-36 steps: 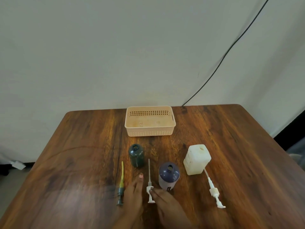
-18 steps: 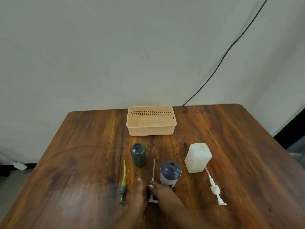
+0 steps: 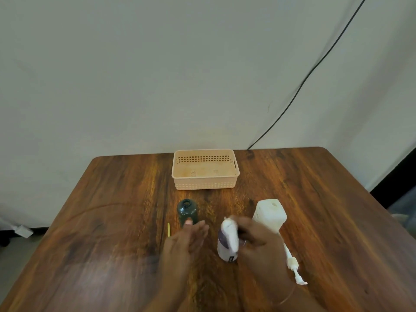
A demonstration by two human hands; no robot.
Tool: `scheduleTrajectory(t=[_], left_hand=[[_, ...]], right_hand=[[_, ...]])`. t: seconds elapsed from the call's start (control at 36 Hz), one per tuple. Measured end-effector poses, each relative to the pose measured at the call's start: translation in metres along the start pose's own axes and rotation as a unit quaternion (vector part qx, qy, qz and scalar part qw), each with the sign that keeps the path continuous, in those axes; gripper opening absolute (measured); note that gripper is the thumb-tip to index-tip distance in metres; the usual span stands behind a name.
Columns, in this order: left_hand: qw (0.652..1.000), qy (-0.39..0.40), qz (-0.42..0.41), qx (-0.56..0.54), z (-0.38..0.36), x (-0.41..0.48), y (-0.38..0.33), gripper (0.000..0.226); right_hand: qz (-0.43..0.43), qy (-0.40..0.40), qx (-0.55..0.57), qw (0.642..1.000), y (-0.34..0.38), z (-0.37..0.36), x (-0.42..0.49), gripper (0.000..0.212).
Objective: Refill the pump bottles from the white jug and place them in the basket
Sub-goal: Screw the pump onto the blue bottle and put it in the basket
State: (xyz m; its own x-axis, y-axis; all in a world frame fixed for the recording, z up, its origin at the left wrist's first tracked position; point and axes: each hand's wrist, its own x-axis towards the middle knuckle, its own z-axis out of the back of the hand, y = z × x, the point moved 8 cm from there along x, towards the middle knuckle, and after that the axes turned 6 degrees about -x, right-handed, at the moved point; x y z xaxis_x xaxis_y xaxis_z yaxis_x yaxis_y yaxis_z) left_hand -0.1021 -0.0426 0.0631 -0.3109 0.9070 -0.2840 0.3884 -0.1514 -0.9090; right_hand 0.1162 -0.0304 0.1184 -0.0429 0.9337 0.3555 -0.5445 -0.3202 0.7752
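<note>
My right hand is shut on a white pump, blurred, right over the top of the purple bottle. The bottle stands upright near the table's front. My left hand hovers with fingers apart just left of it. Its fingertips are in front of the open dark green bottle. Only the yellow tube tip of the green pump shows beside that hand. The white jug stands uncapped behind my right hand. The peach basket sits empty at the table's far side.
A second white pump lies on the wooden table to the right of my right hand. A black cable runs down the wall behind the table. The table's right edge borders a dark gap.
My right hand has lifted the white pump off the table and brought it over the purple bottle. My left hand has moved forward toward the green bottle, covering the green pump.
</note>
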Motion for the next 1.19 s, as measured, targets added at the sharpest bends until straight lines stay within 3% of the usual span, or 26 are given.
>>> scheduleTrajectory(t=[0.03, 0.11, 0.17, 0.31, 0.42, 0.58, 0.83, 1.06, 1.11, 1.19], left_hand=[[0.996, 0.077, 0.009, 0.04, -0.02, 0.0, 0.016, 0.034], [0.988, 0.073, -0.012, 0.136, -0.055, -0.002, 0.037, 0.021], [0.967, 0.064, -0.034, 0.245, -0.055, 0.014, 0.051, 0.028], [0.894, 0.146, -0.032, 0.423, -0.078, 0.023, 0.092, 0.055], [0.861, 0.15, -0.035, 0.486, -0.083, 0.035, 0.104, 0.069], [0.861, 0.15, -0.033, 0.485, -0.09, 0.047, 0.113, 0.08], [0.85, 0.182, -0.024, 0.495, -0.097, 0.056, 0.119, 0.071], [0.855, 0.188, -0.037, 0.482, -0.095, 0.058, 0.116, 0.071], [0.855, 0.187, -0.042, 0.482, -0.095, 0.056, 0.115, 0.069], [0.857, 0.195, -0.049, 0.475, -0.095, 0.055, 0.113, 0.066]], right_hand=[[-0.021, -0.024, 0.004, 0.999, 0.001, 0.016, 0.005, 0.045], [-0.052, -0.094, 0.034, 0.994, -0.002, 0.057, 0.015, 0.039], [-0.062, -0.112, 0.022, 0.992, -0.009, 0.07, 0.019, 0.037], [-0.144, -0.068, 0.036, 0.987, -0.044, 0.057, 0.015, 0.04], [-0.154, -0.043, 0.024, 0.987, -0.051, 0.043, 0.016, 0.037], [-0.177, -0.012, 0.005, 0.984, -0.07, 0.018, 0.021, 0.033], [-0.184, 0.134, -0.099, 0.969, -0.112, -0.044, 0.026, 0.029], [-0.185, 0.155, -0.17, 0.955, -0.124, -0.05, 0.033, 0.026], [-0.21, 0.172, -0.156, 0.95, -0.129, -0.05, 0.031, 0.04], [-0.193, 0.223, -0.05, 0.954, -0.127, -0.062, 0.025, 0.086]])
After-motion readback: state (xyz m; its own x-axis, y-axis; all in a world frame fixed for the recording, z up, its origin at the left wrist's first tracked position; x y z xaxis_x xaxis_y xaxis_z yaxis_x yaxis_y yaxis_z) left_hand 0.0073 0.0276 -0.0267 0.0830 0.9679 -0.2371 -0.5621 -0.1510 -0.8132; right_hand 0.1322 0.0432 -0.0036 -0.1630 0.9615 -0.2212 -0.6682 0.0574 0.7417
